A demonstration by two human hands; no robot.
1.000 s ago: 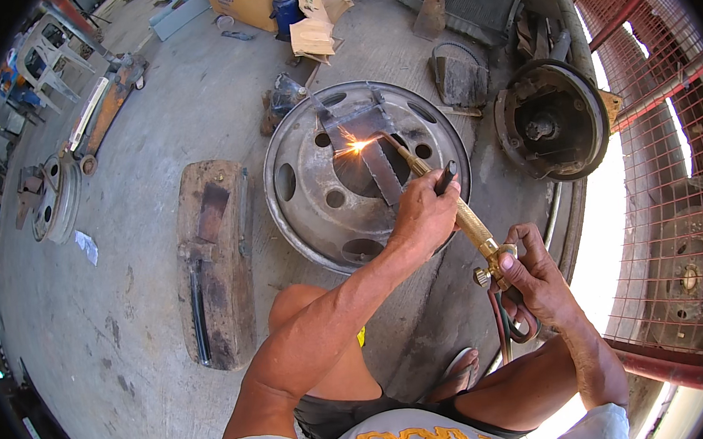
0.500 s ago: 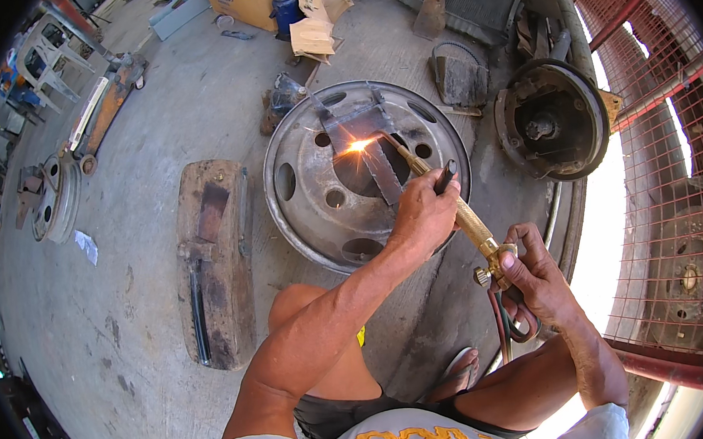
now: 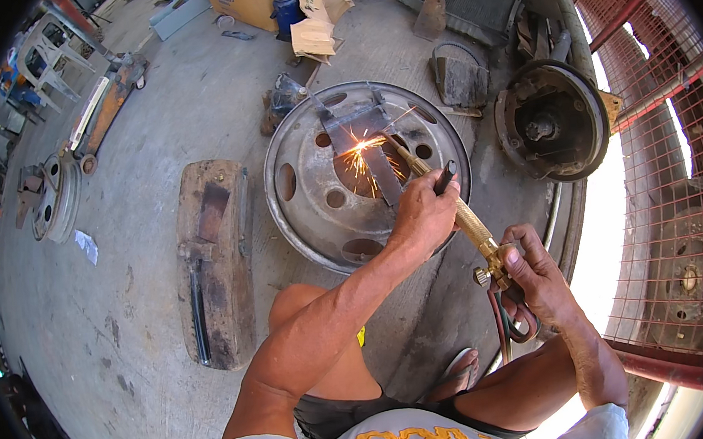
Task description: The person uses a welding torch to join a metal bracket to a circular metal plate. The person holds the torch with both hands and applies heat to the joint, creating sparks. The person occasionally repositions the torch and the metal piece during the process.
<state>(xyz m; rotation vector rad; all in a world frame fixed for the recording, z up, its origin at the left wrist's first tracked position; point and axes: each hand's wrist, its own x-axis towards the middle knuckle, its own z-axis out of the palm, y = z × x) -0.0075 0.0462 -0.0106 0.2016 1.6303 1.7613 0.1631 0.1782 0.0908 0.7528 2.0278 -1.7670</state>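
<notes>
A brass cutting torch (image 3: pixel 474 227) slants across in front of me. My left hand (image 3: pixel 424 213) is closed round its front part; a dark cylindrical piece (image 3: pixel 446 177) sticks up by the fingers, and I cannot tell whether it belongs to the torch. Behind it, my right hand (image 3: pixel 537 277) grips the valve end, where hoses (image 3: pixel 530 325) hang down. The torch tip meets a flat metal piece (image 3: pixel 354 124) with several arms, lying on a steel wheel rim (image 3: pixel 303 236). Bright sparks (image 3: pixel 360 153) spray from that spot, partly down into the rim's centre hole.
Left of the rim lies a worn wooden block (image 3: pixel 224 314) with a black-handled hammer (image 3: pixel 200 304) on it. A brake drum (image 3: pixel 550 123) stands to the right, beside red wire mesh (image 3: pixel 665 167). Farther off are a cardboard box (image 3: pixel 253 6), a floor jack (image 3: pixel 104 116) and another rim (image 3: pixel 57 199).
The sparks have spread, now fanning downward through the centre hole. Both hands and the torch stay almost where they were.
</notes>
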